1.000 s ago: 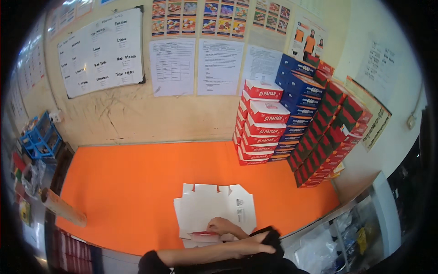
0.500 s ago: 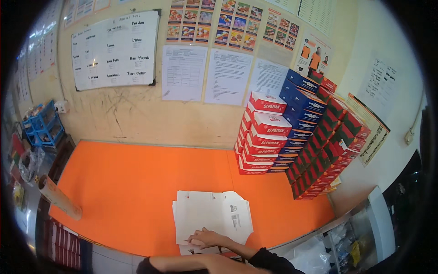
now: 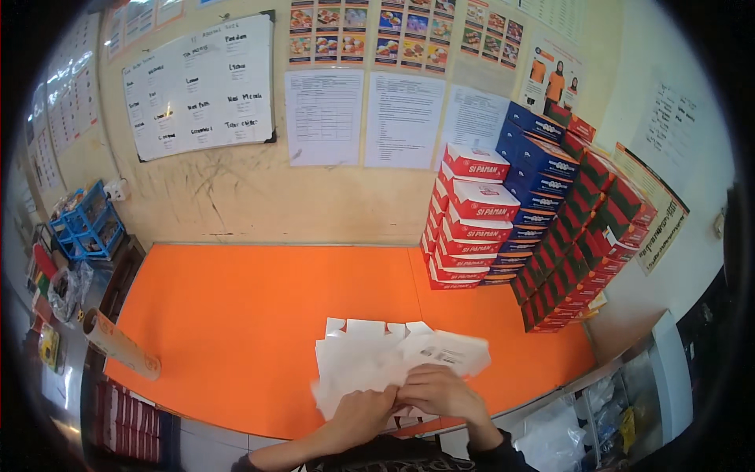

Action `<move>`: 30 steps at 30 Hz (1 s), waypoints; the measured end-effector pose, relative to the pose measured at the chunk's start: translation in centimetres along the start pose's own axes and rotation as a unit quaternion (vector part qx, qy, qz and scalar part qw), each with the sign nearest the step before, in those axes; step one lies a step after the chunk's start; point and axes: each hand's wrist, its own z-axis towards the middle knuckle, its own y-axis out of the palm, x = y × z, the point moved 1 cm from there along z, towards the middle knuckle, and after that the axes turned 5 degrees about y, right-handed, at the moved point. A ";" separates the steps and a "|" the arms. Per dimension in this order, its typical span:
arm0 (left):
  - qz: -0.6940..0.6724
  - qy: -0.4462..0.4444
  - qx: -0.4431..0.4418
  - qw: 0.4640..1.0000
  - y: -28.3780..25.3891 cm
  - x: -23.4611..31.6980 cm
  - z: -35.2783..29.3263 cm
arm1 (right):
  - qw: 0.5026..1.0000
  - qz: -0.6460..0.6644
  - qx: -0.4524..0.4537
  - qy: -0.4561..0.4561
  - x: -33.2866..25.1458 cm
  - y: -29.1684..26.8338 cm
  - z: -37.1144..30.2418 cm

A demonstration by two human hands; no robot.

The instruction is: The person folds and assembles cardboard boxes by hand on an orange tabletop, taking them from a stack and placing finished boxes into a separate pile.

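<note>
A few flat white cardboard box blanks (image 3: 346, 370) lie stacked near the front edge of the orange table (image 3: 236, 330). The top box blank (image 3: 460, 352), with small dark print, is tilted and partly raised on the right, slightly blurred. My right hand (image 3: 442, 391) is closed on its near edge, fingers bent over the card. My left hand (image 3: 364, 413) is closed beside it, gripping the same near edge, its fingertips almost touching the right hand's. The fingertips of both hands are partly hidden.
Tall stacks of folded boxes stand at the back right: red-and-white (image 3: 476, 212), blue (image 3: 543, 177) and dark green-and-red (image 3: 574, 252). A cardboard tube (image 3: 122, 346) stands at the table's left edge. Beyond it is a blue rack (image 3: 88, 224). Plastic bags (image 3: 550, 433) lie at lower right.
My left hand has come in to the near edge of the blanks beside my right hand. The top blank has turned and lifted on the right. The whole view has shifted slightly.
</note>
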 end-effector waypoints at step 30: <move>-0.607 -0.005 0.033 0.794 -2.7 -1.6 -0.2 | 0.982 -0.053 0.019 -0.183 -4.6 -4.7 4.9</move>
